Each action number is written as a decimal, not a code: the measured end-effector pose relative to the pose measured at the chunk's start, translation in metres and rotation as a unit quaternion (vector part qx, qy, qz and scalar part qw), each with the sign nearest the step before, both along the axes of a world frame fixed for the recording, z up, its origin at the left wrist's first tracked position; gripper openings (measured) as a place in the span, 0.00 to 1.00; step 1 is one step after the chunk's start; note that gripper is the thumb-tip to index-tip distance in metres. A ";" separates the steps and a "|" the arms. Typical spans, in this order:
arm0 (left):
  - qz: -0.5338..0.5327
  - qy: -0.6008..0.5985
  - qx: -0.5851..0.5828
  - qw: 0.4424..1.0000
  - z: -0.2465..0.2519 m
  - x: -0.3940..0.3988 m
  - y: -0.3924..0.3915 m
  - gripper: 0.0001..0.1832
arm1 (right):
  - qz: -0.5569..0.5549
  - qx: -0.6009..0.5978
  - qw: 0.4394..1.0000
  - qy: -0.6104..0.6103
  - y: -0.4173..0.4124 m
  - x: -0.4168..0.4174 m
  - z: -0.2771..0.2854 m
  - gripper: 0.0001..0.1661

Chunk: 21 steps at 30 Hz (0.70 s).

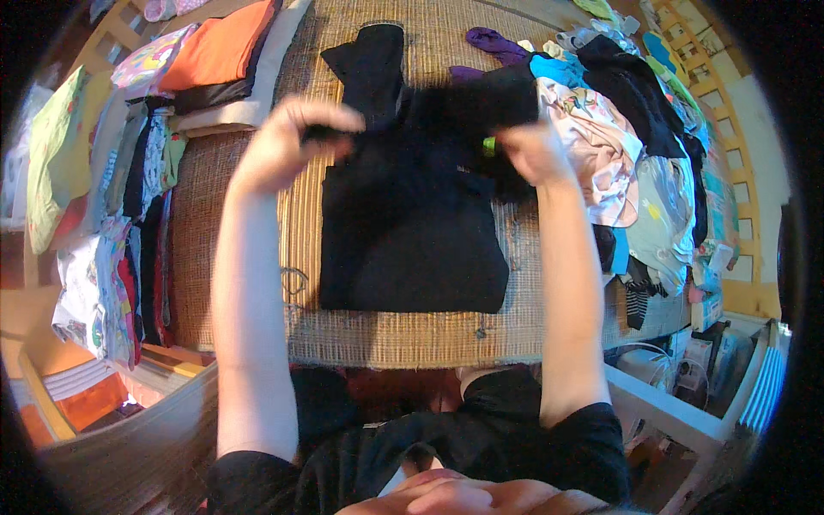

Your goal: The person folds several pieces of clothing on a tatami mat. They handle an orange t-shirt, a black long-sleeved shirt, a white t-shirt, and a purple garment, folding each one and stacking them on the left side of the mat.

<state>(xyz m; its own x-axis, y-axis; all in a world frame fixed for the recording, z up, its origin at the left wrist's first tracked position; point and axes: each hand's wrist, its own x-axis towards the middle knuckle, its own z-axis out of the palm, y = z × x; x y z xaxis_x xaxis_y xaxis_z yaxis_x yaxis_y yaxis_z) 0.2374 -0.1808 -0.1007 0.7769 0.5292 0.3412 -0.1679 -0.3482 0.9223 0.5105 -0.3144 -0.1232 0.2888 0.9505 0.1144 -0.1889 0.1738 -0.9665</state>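
A black garment (412,244) lies spread flat on a woven mat (412,341) in front of me. Its lower part looks like a folded rectangle, and a black sleeve or leg (378,71) reaches toward the far side. My left hand (315,132), blurred by motion, grips black cloth at the left of the garment. Opposite it, my right hand (531,151) is also blurred and pinches dark cloth (476,109) bunched at the upper right. Beside the right fingertips shows a small lime-green spot (489,146). Whether both hands hold the same piece is hard to tell.
Folded clothes (129,148) stand in stacks on the left, with an orange folded cloth (219,48) behind. A loose heap of clothes (592,141) lies close by my right forearm. Purple socks (492,46) are at the far right. Wooden slatted rails (727,129) border the right side.
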 end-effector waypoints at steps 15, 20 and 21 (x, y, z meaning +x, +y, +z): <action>-0.171 0.388 0.139 0.895 -0.035 -0.067 -0.113 0.25 | 0.223 -0.112 0.894 -0.373 -0.150 -0.055 -0.034 0.17; -0.148 0.277 -0.080 0.946 -0.028 -0.074 -0.107 0.18 | -0.045 -0.149 0.939 -0.307 -0.134 -0.048 -0.041 0.20; -0.085 0.196 -0.225 0.951 -0.030 -0.074 -0.106 0.18 | -0.115 -0.167 0.947 -0.250 -0.122 -0.044 -0.043 0.17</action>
<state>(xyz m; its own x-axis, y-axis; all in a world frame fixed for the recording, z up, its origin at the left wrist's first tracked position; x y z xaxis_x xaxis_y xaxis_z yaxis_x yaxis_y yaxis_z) 0.1637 -0.2863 -0.1309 0.8851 0.4084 -0.2233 0.2008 0.0977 0.9748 0.4664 -0.4366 -0.1667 0.4819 0.8762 -0.0035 0.3131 -0.1759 -0.9333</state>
